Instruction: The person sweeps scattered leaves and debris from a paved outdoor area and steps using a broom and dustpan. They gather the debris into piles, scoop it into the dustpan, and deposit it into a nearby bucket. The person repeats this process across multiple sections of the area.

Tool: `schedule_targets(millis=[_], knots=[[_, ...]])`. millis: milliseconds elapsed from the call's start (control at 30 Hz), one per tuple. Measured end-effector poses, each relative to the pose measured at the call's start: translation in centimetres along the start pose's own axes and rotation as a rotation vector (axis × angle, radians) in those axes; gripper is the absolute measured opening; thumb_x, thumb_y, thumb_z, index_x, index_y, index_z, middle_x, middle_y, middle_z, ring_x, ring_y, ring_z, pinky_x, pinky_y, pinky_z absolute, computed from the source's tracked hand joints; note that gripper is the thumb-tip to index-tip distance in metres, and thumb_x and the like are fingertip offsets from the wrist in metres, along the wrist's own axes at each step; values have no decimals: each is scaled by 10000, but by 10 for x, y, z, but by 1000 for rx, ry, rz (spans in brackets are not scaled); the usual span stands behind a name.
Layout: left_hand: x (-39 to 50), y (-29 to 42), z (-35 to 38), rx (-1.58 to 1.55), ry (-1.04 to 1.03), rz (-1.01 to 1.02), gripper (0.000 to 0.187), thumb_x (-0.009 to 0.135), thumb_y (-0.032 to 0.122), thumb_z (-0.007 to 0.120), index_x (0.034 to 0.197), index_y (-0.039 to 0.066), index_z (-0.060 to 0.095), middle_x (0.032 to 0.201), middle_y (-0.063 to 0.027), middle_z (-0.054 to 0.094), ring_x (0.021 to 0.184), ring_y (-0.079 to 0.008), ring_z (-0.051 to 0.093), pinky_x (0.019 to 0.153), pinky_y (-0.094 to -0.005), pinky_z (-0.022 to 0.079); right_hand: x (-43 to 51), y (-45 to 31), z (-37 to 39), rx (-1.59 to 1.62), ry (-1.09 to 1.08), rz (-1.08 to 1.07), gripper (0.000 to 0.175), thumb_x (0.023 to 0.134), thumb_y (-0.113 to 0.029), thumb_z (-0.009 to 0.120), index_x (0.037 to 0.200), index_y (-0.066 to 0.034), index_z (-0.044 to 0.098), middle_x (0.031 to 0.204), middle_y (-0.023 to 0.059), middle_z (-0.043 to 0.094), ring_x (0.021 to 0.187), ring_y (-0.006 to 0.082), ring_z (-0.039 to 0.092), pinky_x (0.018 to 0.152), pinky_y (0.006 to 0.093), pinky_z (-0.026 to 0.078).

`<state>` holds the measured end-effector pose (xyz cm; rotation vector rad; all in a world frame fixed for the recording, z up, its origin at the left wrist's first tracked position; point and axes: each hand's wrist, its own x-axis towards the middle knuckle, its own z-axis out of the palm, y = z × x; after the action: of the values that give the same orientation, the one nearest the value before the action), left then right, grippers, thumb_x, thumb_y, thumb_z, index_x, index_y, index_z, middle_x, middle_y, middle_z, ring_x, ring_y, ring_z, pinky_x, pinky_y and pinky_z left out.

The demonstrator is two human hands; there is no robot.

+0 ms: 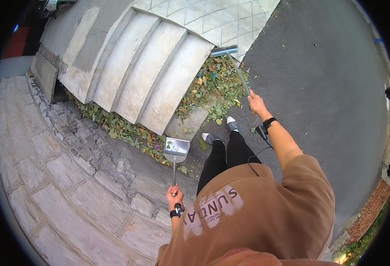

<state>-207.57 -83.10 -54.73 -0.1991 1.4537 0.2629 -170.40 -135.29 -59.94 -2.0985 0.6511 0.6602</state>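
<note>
My left hand (175, 194) grips the handle of a long-handled metal dustpan (177, 148). A few bits of leaf lie in its pan, which is beside the lowest step's corner. In my right hand (257, 103) is the handle of a broom (224, 52) with a light blue head and dark bristles. The broom head rests at the edge of the pale paving, at the far end of a heap of green and yellow leaves (211, 89). Something blue, too small to name, lies among those leaves.
Concrete steps (148, 66) rise to scored pale paving (221, 20). More fallen leaves (115, 124) line the foot of the steps, beside a stone block wall (91, 199). Dark asphalt (301, 83) spreads at the right. A flat slab (190, 124) lies ahead of my feet.
</note>
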Motion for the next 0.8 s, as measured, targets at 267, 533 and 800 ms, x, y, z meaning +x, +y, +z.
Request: schedule_targets(millis=[267,533,800], knots=[[-14,-52,6,76,12,-55,295,998,88,464,1177,-139,408,613,-2,369,464,-111,351,419,-233,328,93,17,5,123,-89,164,529,930,-193,424,1449,-95,385,804,200,661,504,295,645,556,412,548],[-4,-96,5,136,6,-71,343,989,65,474,1244,-137,365,632,6,365,475,-102,337,428,-229,319,8,35,-46,255,-88,181,521,978,-250,474,1488,-189,389,634,44,502,424,113,439,367,287,369],[-5,-126,7,106,1,-104,279,979,58,494,1171,-131,420,632,-5,370,488,-100,348,427,-219,322,132,7,-5,599,-174,374,317,976,-211,449,1232,-33,504,647,87,512,409,168,412,387,344,367]])
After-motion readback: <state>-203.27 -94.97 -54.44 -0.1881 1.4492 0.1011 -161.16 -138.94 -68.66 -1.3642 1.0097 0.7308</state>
